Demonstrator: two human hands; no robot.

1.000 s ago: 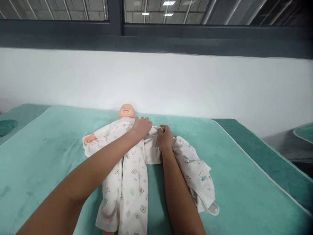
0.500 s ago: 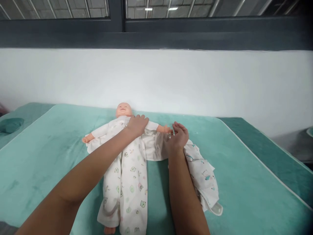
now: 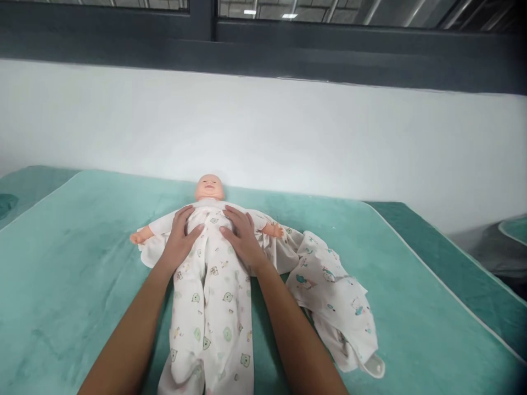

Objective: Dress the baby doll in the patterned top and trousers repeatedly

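Observation:
A baby doll (image 3: 209, 188) lies on its back, its head toward the wall and arms stretched out sideways. It wears a white top (image 3: 164, 224) and white trousers (image 3: 226, 285) printed with green bears, pulled high on the trunk. My left hand (image 3: 182, 240) rests on the left side of the trousers' upper part, thumb spread from the fingers. My right hand (image 3: 244, 237) lies on the opposite side in the same way. Both look open, palms against the cloth. White fabric spreads out beneath the doll's arms; the feet are out of view.
Crumpled white printed baby clothes (image 3: 335, 299) lie to the right of the doll. A green padded mat (image 3: 74, 274) with pale piping covers the surface. Behind it stands a white wall (image 3: 288, 131) under a dark window frame (image 3: 329, 57).
My right hand has left the doll's outstretched hand and moved left onto the trousers. My left hand has shifted from the chest to the left side of the waist. The view has tilted slightly.

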